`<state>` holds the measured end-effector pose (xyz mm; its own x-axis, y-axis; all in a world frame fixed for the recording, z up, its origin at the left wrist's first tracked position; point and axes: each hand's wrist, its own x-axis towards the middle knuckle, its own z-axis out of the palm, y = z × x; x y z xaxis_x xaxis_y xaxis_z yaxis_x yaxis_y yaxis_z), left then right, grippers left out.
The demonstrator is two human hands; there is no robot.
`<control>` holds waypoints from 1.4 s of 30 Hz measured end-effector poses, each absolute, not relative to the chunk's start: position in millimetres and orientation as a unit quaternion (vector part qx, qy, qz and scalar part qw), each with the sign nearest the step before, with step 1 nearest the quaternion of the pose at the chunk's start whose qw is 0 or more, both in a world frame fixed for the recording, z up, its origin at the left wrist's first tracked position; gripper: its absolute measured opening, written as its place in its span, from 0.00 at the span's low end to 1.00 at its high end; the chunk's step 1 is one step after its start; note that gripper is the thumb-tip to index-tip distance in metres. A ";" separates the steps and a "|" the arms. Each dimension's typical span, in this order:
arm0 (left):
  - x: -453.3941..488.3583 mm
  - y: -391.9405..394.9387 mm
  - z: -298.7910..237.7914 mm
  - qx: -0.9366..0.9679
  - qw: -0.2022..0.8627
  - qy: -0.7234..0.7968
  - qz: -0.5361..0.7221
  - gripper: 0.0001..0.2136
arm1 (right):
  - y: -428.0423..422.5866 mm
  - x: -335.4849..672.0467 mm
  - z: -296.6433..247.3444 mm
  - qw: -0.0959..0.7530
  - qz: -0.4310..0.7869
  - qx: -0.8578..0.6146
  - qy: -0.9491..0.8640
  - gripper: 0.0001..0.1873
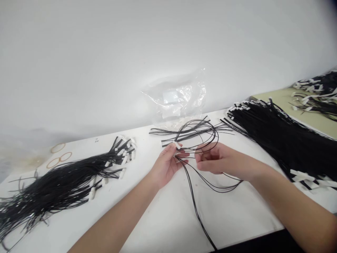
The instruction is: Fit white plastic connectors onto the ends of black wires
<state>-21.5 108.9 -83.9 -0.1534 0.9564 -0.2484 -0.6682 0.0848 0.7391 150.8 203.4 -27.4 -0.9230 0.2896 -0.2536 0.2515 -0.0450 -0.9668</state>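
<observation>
Between thumb and fingers, my left hand grips a small white connector with thin black wires running out of it. Some of these black wires hang down past the table's front edge, others loop up and to the right. Close by on the right, my right hand is closed in a pinch on one of the thin wires; its fingertips are partly hidden. Just behind both hands lie several loose black wires on the white table.
A clear plastic bag with white pieces stands at the back wall. Left lies a bundle of black wires with white connectors, near some rubber bands. A large black cable pile covers the right side. Further cables rest on a yellowish surface.
</observation>
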 end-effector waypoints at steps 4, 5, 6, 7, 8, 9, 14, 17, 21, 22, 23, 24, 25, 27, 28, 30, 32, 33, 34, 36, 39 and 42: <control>-22.1 109.8 -85.4 0.169 0.619 0.394 0.658 0.09 | 220.9 175.4 -19.9 0.043 0.766 -0.046 -0.640 0.10; -22.1 110.0 -85.4 0.167 0.619 0.398 0.656 0.09 | 224.4 180.2 -19.5 0.093 0.780 -0.025 -0.619 0.11; -22.1 110.1 -85.3 0.166 0.619 0.402 0.654 0.09 | 227.4 183.8 -19.0 0.150 0.787 -0.023 -0.598 0.13; -22.0 110.1 -85.0 0.167 0.619 0.405 0.652 0.09 | 230.1 186.4 -18.3 0.211 0.786 -0.037 -0.580 0.14; -21.8 110.0 -84.6 0.167 0.620 0.407 0.650 0.09 | 232.5 187.8 -17.3 0.267 0.778 -0.062 -0.565 0.14; -21.7 109.9 -84.2 0.168 0.620 0.408 0.649 0.09 | 234.5 188.2 -16.2 0.314 0.766 -0.088 -0.553 0.13; -20.9 109.3 -83.0 0.174 0.619 0.415 0.644 0.09 | 240.8 179.4 -13.9 0.450 0.744 -0.121 -0.479 0.09; -20.2 109.4 -82.9 0.180 0.620 0.417 0.641 0.09 | 243.1 172.5 -15.7 0.506 0.742 -0.126 -0.421 0.10; -19.1 109.8 -81.5 0.185 0.619 0.421 0.637 0.09 | 241.4 169.4 -14.9 0.520 0.733 -0.150 -0.412 0.06; -18.9 109.9 -81.2 0.186 0.619 0.422 0.636 0.09 | 240.0 169.6 -14.4 0.505 0.733 -0.157 -0.427 0.07; -18.8 109.9 -81.0 0.187 0.620 0.423 0.634 0.09 | 238.4 170.0 -14.3 0.483 0.734 -0.164 -0.448 0.10; -18.9 109.9 -81.0 0.187 0.621 0.424 0.632 0.09 | 236.8 170.3 -14.7 0.457 0.734 -0.173 -0.471 0.13; -18.9 109.8 -81.2 0.188 0.623 0.424 0.630 0.09 | 235.1 170.4 -15.7 0.425 0.735 -0.183 -0.495 0.15; -19.1 109.6 -81.8 0.192 0.624 0.423 0.628 0.09 | 231.6 169.5 -19.4 0.359 0.732 -0.206 -0.541 0.16; -19.2 109.5 -82.1 0.195 0.623 0.423 0.628 0.09 | 229.7 168.3 -21.7 0.331 0.725 -0.219 -0.562 0.15; -19.1 109.2 -82.3 0.201 0.622 0.420 0.629 0.09 | 225.3 164.5 -26.5 0.291 0.693 -0.249 -0.611 0.11; -18.8 108.8 -81.8 0.208 0.623 0.419 0.627 0.09 | 220.1 159.0 -30.5 0.267 0.637 -0.272 -0.670 0.10; -18.6 108.6 -81.3 0.213 0.624 0.418 0.625 0.09 | 217.4 155.9 -32.2 0.260 0.608 -0.276 -0.698 0.10; -18.5 108.5 -80.8 0.218 0.626 0.417 0.622 0.09 | 214.9 152.9 -34.0 0.255 0.583 -0.276 -0.720 0.10; -18.3 108.2 -79.9 0.228 0.629 0.414 0.617 0.09 | 211.0 147.7 -37.7 0.254 0.554 -0.267 -0.746 0.11; -18.5 108.2 -79.5 0.230 0.634 0.409 0.616 0.09 | 208.4 143.2 -42.6 0.259 0.530 -0.263 -0.763 0.11; -19.0 108.4 -80.0 0.229 0.637 0.402 0.616 0.08 | 208.3 142.6 -44.7 0.262 0.522 -0.263 -0.768 0.10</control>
